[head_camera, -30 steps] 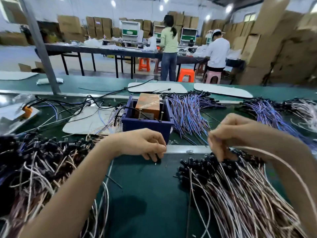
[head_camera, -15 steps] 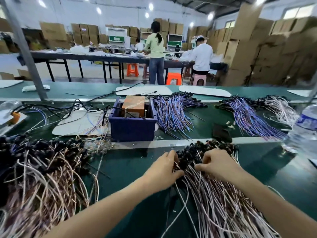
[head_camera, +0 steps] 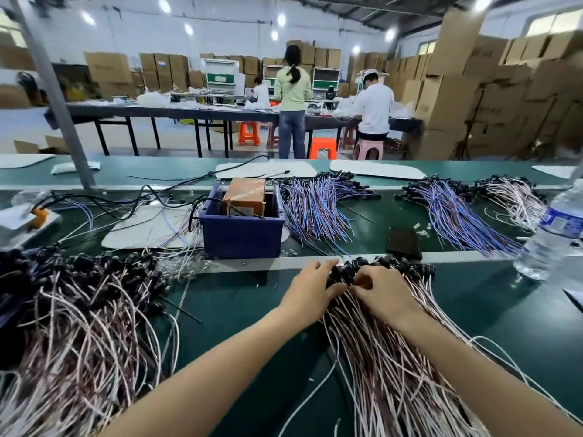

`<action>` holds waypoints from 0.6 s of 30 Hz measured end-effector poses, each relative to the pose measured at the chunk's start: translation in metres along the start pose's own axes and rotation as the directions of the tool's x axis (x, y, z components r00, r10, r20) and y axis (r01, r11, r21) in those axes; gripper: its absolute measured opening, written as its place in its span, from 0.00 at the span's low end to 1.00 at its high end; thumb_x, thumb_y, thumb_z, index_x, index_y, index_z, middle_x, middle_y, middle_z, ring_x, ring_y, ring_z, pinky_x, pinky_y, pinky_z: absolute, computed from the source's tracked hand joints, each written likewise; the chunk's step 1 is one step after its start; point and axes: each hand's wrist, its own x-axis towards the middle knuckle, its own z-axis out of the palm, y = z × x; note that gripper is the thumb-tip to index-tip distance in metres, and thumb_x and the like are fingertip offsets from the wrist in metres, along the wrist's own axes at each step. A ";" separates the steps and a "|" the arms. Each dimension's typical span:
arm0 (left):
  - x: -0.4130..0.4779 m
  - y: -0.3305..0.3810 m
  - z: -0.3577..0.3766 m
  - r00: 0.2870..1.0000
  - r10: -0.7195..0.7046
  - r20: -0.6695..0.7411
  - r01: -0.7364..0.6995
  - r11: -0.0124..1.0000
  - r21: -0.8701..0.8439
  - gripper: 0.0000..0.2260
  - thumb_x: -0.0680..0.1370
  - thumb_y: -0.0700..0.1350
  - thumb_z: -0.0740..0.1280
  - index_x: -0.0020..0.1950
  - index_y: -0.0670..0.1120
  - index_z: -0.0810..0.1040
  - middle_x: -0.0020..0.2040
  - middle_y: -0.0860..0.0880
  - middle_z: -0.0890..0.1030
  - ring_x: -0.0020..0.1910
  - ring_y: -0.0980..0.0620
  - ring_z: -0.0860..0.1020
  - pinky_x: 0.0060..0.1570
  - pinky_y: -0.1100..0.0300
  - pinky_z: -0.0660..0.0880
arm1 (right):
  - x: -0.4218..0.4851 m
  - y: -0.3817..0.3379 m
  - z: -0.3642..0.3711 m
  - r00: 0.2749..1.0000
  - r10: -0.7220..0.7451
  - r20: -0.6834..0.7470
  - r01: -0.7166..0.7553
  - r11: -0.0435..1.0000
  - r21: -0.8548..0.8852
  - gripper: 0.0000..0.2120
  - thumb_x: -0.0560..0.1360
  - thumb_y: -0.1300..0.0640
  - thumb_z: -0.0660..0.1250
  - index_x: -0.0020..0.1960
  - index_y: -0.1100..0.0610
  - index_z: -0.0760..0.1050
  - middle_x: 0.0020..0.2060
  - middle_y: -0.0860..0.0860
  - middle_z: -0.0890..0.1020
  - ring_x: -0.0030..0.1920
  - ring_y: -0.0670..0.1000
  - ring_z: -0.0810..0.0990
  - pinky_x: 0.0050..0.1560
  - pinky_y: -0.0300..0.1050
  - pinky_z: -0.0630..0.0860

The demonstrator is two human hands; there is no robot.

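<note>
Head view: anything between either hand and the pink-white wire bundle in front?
Nothing visible. The left hand rests on the black connector ends of the wire bundle, and the right hand pinches into it right beside. The blue bin and water bottle stand clear of both.

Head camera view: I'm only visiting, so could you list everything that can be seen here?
Near wire bundle: one, pink-white with black ends, front right, under both hands.
Wire pile: one, pink-white and black, front left.
Far wire bundles: two, blue-purple, right of the bin.
Bin: one, dark blue, centre, holding an orange box.
Water bottle: one, clear, right edge.
White pads: several, white, around and behind the bin.
Bench: one, green, foreground.
Cardboard boxes: many, brown, along the walls.
Other people: three, pale tops, at the far table.
Left hand: one, resting on the bundle's black ends.
Right hand: one, pinching among those ends.
</note>
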 end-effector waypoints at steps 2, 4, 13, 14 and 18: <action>0.003 0.001 -0.002 0.999 0.037 -0.004 -0.037 0.999 -0.015 0.24 0.79 0.51 0.65 0.73 0.48 0.66 0.62 0.45 0.76 0.61 0.45 0.73 0.58 0.54 0.70 | 0.001 0.003 0.001 0.984 -0.169 -0.046 0.166 0.984 -0.060 0.14 0.73 0.57 0.70 0.58 0.57 0.77 0.56 0.53 0.78 0.58 0.54 0.75 0.58 0.40 0.67; 0.004 0.001 -0.007 0.997 0.078 -0.025 -0.080 0.991 -0.105 0.19 0.78 0.46 0.67 0.68 0.46 0.70 0.58 0.46 0.80 0.53 0.47 0.79 0.48 0.59 0.73 | 0.003 0.004 0.003 0.947 -0.299 0.121 0.307 0.950 -0.060 0.33 0.70 0.54 0.70 0.72 0.51 0.63 0.72 0.48 0.63 0.74 0.51 0.57 0.72 0.45 0.54; -0.033 -0.011 -0.036 0.998 -0.066 -0.002 0.060 0.920 -0.387 0.18 0.77 0.43 0.68 0.63 0.51 0.65 0.55 0.54 0.78 0.41 0.58 0.78 0.46 0.61 0.77 | 0.034 0.004 0.022 0.832 -0.471 0.293 0.530 0.830 -0.171 0.31 0.72 0.37 0.66 0.72 0.45 0.65 0.69 0.43 0.69 0.71 0.48 0.64 0.71 0.49 0.52; -0.041 -0.019 -0.047 0.998 -0.055 -0.006 0.049 0.931 -0.362 0.16 0.78 0.45 0.68 0.62 0.53 0.66 0.54 0.57 0.77 0.40 0.61 0.78 0.44 0.66 0.76 | 0.035 0.005 0.024 0.832 -0.480 0.280 0.533 0.831 -0.160 0.28 0.72 0.37 0.66 0.69 0.45 0.70 0.68 0.43 0.70 0.70 0.47 0.65 0.72 0.49 0.52; -0.076 -0.056 -0.100 0.998 -0.058 -0.012 0.057 0.997 -0.046 0.16 0.79 0.47 0.66 0.65 0.52 0.68 0.58 0.53 0.77 0.52 0.54 0.76 0.51 0.71 0.70 | 0.037 0.010 0.023 0.850 -0.444 0.284 0.489 0.865 -0.109 0.26 0.70 0.34 0.64 0.64 0.44 0.73 0.64 0.41 0.71 0.68 0.45 0.65 0.74 0.50 0.52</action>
